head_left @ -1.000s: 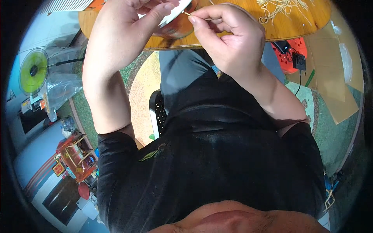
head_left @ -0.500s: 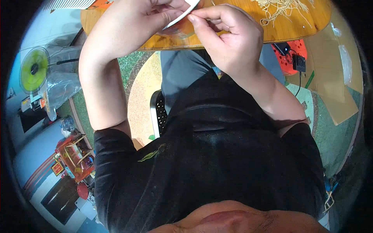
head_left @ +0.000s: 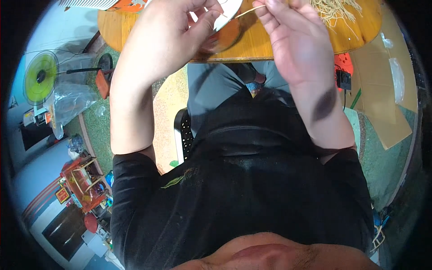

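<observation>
Right hand (head_left: 299, 38) has shifted rightward, its grip pinching a thin, tan cord (head_left: 247, 12). Cord slants above the tabletop (head_left: 256, 47) toward a smooth white curved-edged piece (head_left: 230, 11), which the left hand (head_left: 186, 24) apparently grasps.

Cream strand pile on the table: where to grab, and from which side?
Probably pinch a loose end at the lower right of the cream strand pile, coming from the near right: thin strands splay out there over the wooden table, clear of the tangle. The person's right hand blocks the view at the pile's left, so that side looks worse.
</observation>
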The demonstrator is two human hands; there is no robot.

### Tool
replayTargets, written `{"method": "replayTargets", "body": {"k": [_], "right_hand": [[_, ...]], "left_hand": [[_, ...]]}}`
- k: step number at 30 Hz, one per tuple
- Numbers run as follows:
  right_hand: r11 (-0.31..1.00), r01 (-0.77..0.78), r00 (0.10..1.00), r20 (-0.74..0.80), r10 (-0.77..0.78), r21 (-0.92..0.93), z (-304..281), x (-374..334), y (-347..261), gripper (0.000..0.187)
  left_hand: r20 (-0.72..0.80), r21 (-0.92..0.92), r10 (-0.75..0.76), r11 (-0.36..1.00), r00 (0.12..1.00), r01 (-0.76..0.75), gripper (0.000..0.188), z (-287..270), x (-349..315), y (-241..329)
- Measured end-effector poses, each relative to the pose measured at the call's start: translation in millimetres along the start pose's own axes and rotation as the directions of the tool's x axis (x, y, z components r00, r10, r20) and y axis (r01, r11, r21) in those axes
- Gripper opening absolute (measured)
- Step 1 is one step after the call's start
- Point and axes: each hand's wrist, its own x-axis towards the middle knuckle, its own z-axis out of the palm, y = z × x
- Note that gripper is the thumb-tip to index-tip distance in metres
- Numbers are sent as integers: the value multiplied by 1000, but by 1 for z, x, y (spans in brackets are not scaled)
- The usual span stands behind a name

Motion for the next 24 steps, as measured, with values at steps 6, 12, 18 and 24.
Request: {"method": "replayTargets", "body": {"k": [6,12,18,24], "right_hand": [[902,79,934,347,82,-425,-5,11,-11,19],[800,167,940,338,47,-576,9,8,-16,19],[760,152,942,326,82,-631,14,0,-17,14],[505,231,946,314,84,-831,21,-3,-21,18]], "left_hand": [[-61,-188,-50,982,997,38,4,3,-2,0],[145,-407,-272,860,951,308,4,2,-1,6],[-38,-242,-128,964,991,115,3,7,-5,12],[-96,-153,-129,982,987,113,7,9,-9,15]]}}
